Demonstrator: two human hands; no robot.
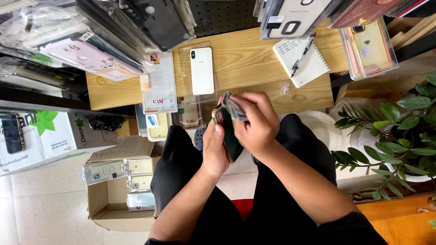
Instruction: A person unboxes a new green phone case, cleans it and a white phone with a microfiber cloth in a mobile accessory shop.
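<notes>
Gripping the dark phone (230, 138) edgewise in the left hand (215, 147) above the lap, well short of the wooden table (254, 59), while the right hand (254, 122) pinches a grey cloth (234, 106) against it, risks a slip and drop.

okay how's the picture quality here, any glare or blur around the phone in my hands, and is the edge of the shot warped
Head view: even, soft daylight, no hard shadows. The dark phone in the left hand shows only a faint sheen, and the grey cloth under the right hand is sharp, not motion-blurred. Glare sits on the hanging plastic packets at upper left. Wide-lens bending shows at the frame edges, where the wooden table edge curves.
</notes>
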